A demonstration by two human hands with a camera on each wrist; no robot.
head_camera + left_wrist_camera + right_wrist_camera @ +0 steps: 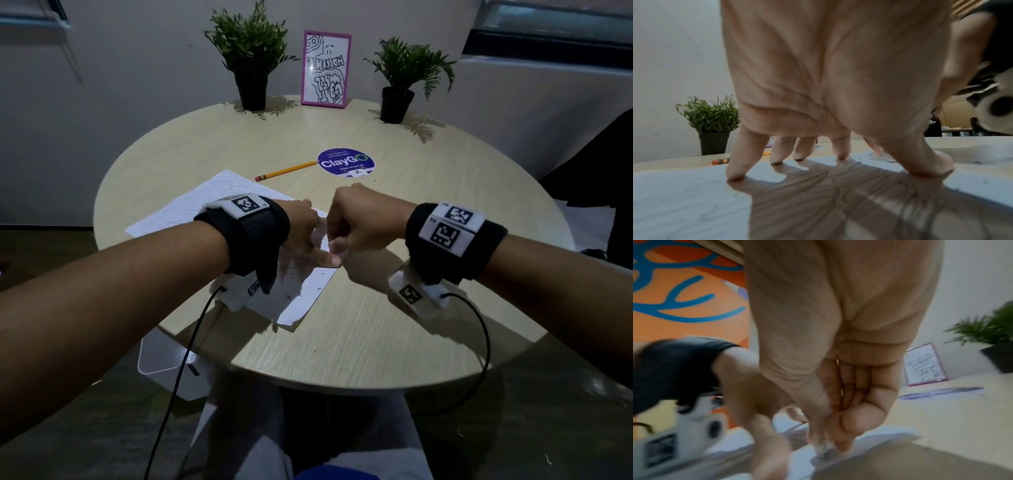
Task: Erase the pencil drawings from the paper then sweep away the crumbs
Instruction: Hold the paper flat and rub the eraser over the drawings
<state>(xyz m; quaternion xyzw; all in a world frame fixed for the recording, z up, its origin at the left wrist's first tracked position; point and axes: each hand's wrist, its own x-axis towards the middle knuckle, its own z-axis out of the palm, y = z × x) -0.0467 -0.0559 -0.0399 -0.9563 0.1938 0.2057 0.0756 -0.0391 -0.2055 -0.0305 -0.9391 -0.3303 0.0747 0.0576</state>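
While left hand (pixel 301 226) spreads flat fingers, pinning the paper (pixel 212 202) on the desk (pixel 411 205), right hand (pixel 830 426) pinches a small eraser (pixel 823 449) at the sheet's right edge; short light strokes away from the pinning fingers should avoid creasing.

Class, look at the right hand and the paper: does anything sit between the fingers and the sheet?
Yes: a small white eraser, pinched in the right hand, meets the paper. The left hand presses the sheet alongside.
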